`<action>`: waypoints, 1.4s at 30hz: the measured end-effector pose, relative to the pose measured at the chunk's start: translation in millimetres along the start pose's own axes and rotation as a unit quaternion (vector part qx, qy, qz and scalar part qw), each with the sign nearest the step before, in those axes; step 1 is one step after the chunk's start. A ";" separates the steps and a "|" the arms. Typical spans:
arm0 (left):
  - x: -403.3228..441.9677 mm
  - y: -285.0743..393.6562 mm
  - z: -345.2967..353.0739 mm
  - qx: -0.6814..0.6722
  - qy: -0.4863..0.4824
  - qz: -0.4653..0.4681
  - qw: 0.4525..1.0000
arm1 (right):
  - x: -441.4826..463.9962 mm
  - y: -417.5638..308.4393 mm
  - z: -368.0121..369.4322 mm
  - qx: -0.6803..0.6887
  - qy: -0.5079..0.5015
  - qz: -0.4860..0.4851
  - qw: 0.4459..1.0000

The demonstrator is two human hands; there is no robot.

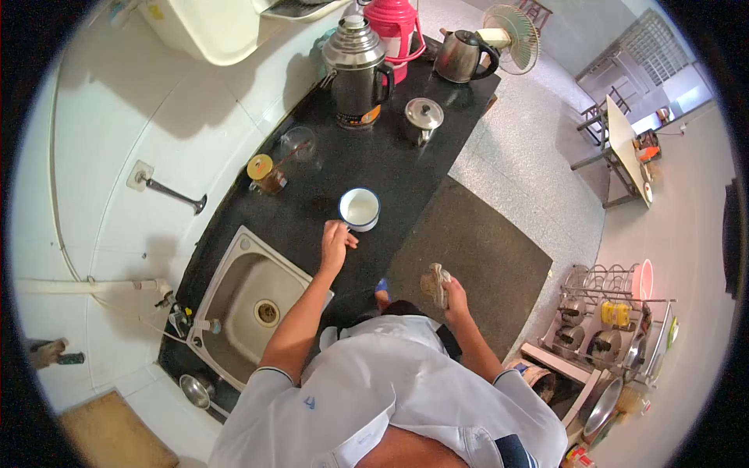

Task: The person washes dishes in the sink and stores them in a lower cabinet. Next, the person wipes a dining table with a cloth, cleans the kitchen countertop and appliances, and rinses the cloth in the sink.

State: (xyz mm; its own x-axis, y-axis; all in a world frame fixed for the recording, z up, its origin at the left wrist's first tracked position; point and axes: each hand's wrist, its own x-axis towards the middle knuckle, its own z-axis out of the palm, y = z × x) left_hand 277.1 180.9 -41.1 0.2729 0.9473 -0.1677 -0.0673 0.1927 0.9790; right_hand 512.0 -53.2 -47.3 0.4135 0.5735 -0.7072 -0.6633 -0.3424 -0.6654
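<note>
A white mug (360, 208) with a blue rim was set upright on the black counter (300, 226), to the right of and beyond the steel sink (248, 292). It was reached by the left hand (335, 243), whose thumb and forefinger were brought together at the mug's near side, by the handle, while the other fingers were held loosely bent. Whether the handle was actually pinched or only touched could not be told.

A crumpled, greyish cloth (438, 286) was gripped by the right hand (455, 299), with the fingers closed around it. It was held up above the brown mat (488, 253), off the counter's right edge and well apart from the mug.

Farther left on the counter, a jar (269, 178) with a yellow lid was placed beside a clear container (298, 143). Beyond the mug, a lidded metal cup (424, 118) was positioned toward the right. At the far end, a dark steel flask (356, 78), a pink flask (392, 27) and a kettle (462, 58) were lined up from left to right, all upright. On the right side of the room, pans and a yellow item were held by a wire rack (597, 292).
</note>
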 end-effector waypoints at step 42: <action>-246.1 -30.5 -144.0 -0.412 0.263 -0.068 0.870 | -70.7 134.5 256.6 -0.323 -0.418 -0.058 0.847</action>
State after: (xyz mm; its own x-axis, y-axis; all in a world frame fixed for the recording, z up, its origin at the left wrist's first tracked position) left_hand 73.8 -21.3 -46.4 -0.1311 0.8454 -0.5177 -0.7924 0.2245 0.5672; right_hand 233.5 51.1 -25.5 -0.3125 0.8657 -0.3909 -0.0578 -0.4281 -0.9019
